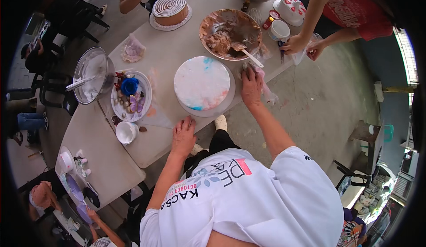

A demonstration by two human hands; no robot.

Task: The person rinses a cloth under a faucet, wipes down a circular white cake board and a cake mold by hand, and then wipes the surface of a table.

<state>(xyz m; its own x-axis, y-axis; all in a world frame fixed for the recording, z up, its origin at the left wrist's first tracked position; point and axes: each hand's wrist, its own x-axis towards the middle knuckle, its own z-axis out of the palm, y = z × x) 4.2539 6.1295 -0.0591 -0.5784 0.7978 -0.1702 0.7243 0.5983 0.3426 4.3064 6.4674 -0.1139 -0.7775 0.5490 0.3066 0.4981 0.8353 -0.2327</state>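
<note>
Before me on the table, a round cake [202, 83] with white icing and blue and pink smudges sits on a round white board [232, 90]. My left hand [183, 135] rests on the table edge near the board, holding nothing, its fingers a little apart. To the right of the cake, my right hand [252, 86] has its fingers over a bunched pinkish cloth [262, 80], which hangs past the table edge. Beyond that, a large bowl [203, 40] smeared with brown icing holds a spatula [251, 57] with a white handle.
Left of the cake are a plate [148, 95] of decorations, a metal bowl [108, 77] of white icing and a tub [127, 133]. Across the table, a person pipes on a brown cake [171, 14]. At right, another person's hand [293, 44] holds scissors [282, 52] near plastic.
</note>
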